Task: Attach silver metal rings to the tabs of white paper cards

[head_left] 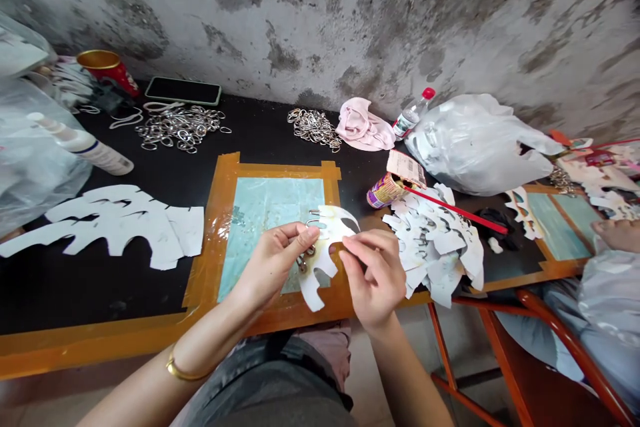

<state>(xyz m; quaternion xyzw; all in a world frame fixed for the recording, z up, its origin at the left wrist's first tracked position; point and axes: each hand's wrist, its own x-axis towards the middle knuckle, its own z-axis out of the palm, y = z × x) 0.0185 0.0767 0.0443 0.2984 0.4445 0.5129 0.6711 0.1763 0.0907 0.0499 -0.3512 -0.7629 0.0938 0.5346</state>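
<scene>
Over the pale blue sheet, a white cut-out piece (327, 230) with scalloped edges is held between my two hands. My left hand (280, 250) pinches its left side between thumb and fingers. Metal rings show at that side, one at the upper tab and more below the thumb. My right hand (377, 270) is closed at the right edge of the piece, thumb and forefinger close together on it. Its other fingers are curled, and what lies inside them is hidden. The pale blue sheet (250, 213) is framed with brown tape on the black table.
Flat white cut-outs (120, 220) lie left. A heap of similar pieces (435, 247) lies right, beside a paper cup (385, 192) and red stick (455, 210). Ring piles (180, 127), a phone (183, 90), a pink cloth (365, 123) and bottles are farther back. Someone sits at right.
</scene>
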